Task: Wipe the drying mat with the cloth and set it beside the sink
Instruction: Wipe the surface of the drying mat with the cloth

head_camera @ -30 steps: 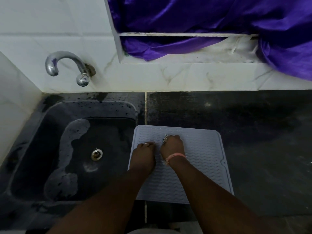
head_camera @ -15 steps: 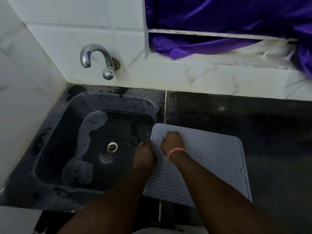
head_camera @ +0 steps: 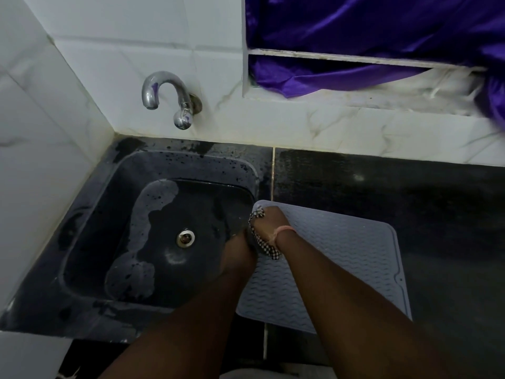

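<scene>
A grey ribbed drying mat (head_camera: 341, 263) lies on the dark counter to the right of the sink, its left edge at the basin's rim. My right hand (head_camera: 270, 222) is at the mat's far left corner and grips a black-and-white checked cloth (head_camera: 263, 246), which sticks out above my fingers and hangs below my wrist. My left hand (head_camera: 239, 251) is at the mat's left edge, over the sink's right rim, touching the cloth; its fingers are hard to make out in the dim light.
The dark sink (head_camera: 90, 255) has a metal drain (head_camera: 185, 237) and pale wet patches. A chrome tap (head_camera: 166, 97) juts from the white tiled wall. Purple fabric (head_camera: 369, 31) hangs over the ledge at the back right. Dark counter (head_camera: 410, 192) extends right of the mat.
Both hands slid from the mat's middle to its far left corner. My left hand left the mat's surface for its left edge. More of the cloth now shows.
</scene>
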`<state>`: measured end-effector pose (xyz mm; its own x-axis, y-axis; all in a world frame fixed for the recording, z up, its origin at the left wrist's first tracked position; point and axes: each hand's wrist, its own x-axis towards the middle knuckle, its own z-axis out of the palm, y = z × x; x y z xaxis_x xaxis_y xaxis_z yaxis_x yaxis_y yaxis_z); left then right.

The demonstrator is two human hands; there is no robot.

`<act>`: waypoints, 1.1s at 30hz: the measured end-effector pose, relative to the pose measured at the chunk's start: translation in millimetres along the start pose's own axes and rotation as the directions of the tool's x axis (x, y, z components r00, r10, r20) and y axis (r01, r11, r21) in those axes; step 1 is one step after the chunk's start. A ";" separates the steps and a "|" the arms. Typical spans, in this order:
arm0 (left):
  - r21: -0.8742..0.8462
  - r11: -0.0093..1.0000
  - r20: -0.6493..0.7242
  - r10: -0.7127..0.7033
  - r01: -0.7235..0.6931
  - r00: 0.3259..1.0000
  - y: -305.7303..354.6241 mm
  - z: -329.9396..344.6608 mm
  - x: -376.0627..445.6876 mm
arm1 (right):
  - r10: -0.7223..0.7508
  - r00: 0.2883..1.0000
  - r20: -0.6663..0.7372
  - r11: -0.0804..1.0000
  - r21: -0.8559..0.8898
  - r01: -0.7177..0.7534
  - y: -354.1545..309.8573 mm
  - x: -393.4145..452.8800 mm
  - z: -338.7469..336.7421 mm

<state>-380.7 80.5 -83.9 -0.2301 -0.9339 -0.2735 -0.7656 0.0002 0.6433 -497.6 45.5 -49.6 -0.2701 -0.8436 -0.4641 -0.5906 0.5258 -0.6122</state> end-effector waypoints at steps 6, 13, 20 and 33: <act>0.176 0.982 -0.032 0.076 -0.069 0.997 13.8 6.5 1.3 | 0.307 0.951 -0.033 0.663 0.724 -0.189 77.4 -28.8 -28.6; 0.259 0.927 0.118 0.249 -0.272 0.961 49.5 35.9 -10.7 | 0.458 0.871 -0.180 0.506 0.858 -0.089 148.4 -69.5 -69.4; 0.290 0.851 0.265 0.369 -0.439 0.891 82.0 68.7 -18.8 | 0.577 0.679 -0.454 0.713 0.685 -0.148 202.6 -98.3 -103.8; 0.343 0.814 0.326 0.366 -0.470 0.872 103.2 100.1 -30.2 | 0.545 0.683 -0.486 0.801 0.542 -0.254 238.8 -106.3 -130.1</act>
<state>-512.9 144.5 -80.9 -0.6765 -0.6974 -0.2367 -0.7209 0.5612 0.4067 -708.9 246.6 -63.2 -0.8763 -0.3419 -0.3393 0.0075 0.6947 -0.7193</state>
